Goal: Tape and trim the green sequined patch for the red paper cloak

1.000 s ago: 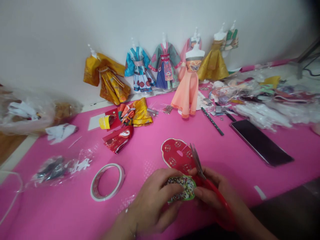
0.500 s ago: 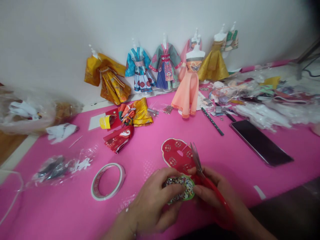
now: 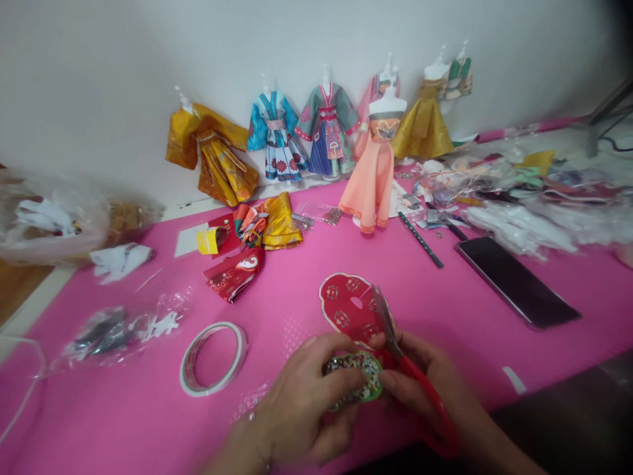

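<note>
My left hand (image 3: pixel 301 389) is closed around a small green-rimmed item packed with multicoloured beads or sequins (image 3: pixel 363 382). Its fingers curl over the top, so part of it is hidden. In my right hand (image 3: pixel 438 363) is a pair of scissors (image 3: pixel 425 386) with red handles, the narrow blades pointing up and away from me. The right thumb lies against the right edge of the beaded item. Just beyond both hands, a red scalloped cloth piece (image 3: pixel 341 297) with gold motifs and a pale trim lies flat, partly under the blades and fingers.
A tape roll (image 3: pixel 188 369) lies left of my hands on the pink table cover (image 3: pixel 277 284). Folded red cloth (image 3: pixel 232 277) is behind it. At the right lie a phone (image 3: pixel 517 280) and a dark pencil (image 3: pixel 420 239). Dressed doll forms (image 3: pixel 324 132) line the wall.
The scissors have shifted slightly left and tilted, their tips now lower over the red cloth piece. The beaded item has turned slightly in my hands.
</note>
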Available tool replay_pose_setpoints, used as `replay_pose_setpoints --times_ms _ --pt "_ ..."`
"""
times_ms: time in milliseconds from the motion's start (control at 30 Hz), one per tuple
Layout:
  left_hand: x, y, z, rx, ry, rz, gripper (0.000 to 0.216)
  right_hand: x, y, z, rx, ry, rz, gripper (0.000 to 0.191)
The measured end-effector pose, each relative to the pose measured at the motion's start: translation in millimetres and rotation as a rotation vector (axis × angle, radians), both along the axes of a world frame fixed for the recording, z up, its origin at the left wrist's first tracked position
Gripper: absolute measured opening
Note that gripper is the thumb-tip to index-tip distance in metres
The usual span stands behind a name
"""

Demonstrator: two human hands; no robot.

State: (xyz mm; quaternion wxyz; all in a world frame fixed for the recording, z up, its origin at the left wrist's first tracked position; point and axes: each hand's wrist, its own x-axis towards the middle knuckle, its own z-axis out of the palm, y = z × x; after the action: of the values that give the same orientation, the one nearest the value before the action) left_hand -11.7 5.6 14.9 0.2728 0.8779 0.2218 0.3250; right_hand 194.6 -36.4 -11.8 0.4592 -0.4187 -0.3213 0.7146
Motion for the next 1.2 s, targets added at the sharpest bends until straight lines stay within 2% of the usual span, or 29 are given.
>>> replay_pose_setpoints --times_ms 267,467,867,1033,1200 --pt "-0.7 -2.9 1.2 -0.057 0.015 0.002 0.054 0.6 0.0 -0.7 0.024 -0.070 -0.002 0.031" --pt "-1.1 -2.9 0.2 -0.068 -0.003 0.006 0.048 -0.7 -0.2 -1.6 0.022 -0.075 0.005 0.032" --pt "0.8 -1.9 5.9 0.018 -0.008 0.024 0.041 2.2 -1.4 0.1 0.007 -0.011 -0.013 0.029" --pt "-2.1 -2.8 0.0 0.047 0.016 0.043 0.037 4.2 1.6 -1.9 -0.026 -0.008 -0.010 0.030" --pt "-4.3 1.3 -7.0 0.042 0.052 0.042 0.029 2.2 2.9 4.4 -0.009 -0.040 -0.042 0.033"
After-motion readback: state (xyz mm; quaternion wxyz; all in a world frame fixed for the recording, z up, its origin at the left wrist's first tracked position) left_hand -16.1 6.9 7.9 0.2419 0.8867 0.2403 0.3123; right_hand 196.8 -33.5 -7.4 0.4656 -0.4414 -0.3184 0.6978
